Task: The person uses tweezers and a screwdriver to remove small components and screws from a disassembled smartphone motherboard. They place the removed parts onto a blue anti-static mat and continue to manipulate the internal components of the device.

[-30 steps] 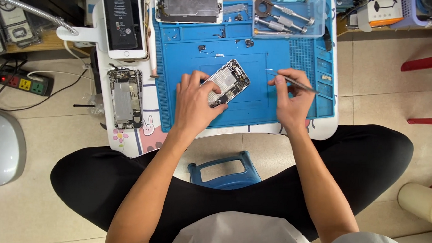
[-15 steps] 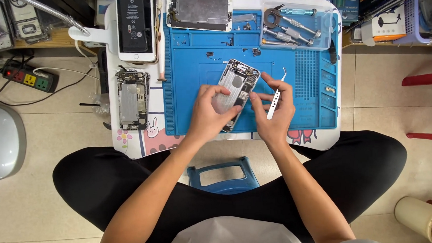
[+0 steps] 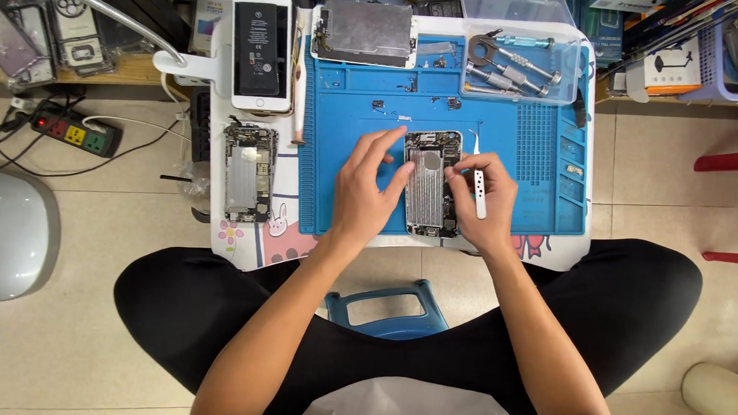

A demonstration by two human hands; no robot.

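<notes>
Head view: the opened phone (image 3: 430, 184) lies flat at the centre of the blue mat (image 3: 523, 98). The left hand (image 3: 368, 191), at its 9 o'clock, braces its edge with spread fingers. The right hand (image 3: 483, 206), at 3 o'clock, pinches white tweezers (image 3: 478, 187). The phone looks light, stiff and fragile inside; best held by its side rails.

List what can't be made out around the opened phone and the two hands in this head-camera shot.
- Head view: the left edge of the opened phone is covered by the left hand.
- Head view: the tweezers are partly buried in the right hand; their grip cannot be read.
- Head view: the loose parts on the blue mat are too small to identify.
- Head view: the roll at lower right is cut by the frame edge.
</notes>
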